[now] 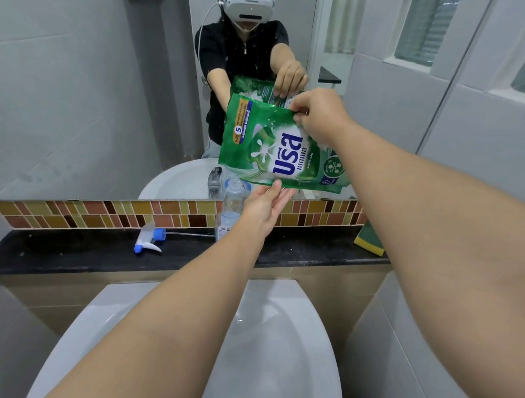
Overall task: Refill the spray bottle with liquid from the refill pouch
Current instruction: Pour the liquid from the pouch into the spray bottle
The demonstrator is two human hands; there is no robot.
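A green refill pouch (274,146) hangs in the air, turned sideways above the black ledge. My right hand (319,115) pinches its upper right corner. Fingers straight, my left hand (265,207) touches the pouch's lower edge from below. Just left of that hand, a clear spray bottle (230,210) stands uncapped on the ledge with a little liquid at its bottom; my wrist hides part of it. Its white and blue trigger head (149,240) lies on the ledge to the left.
The black ledge (62,252) runs under a mosaic tile strip and a mirror. A yellow-green sponge (372,239) leans at the ledge's right end. A white basin (274,356) lies below my arms. Its chrome tap (215,181) shows in the mirror.
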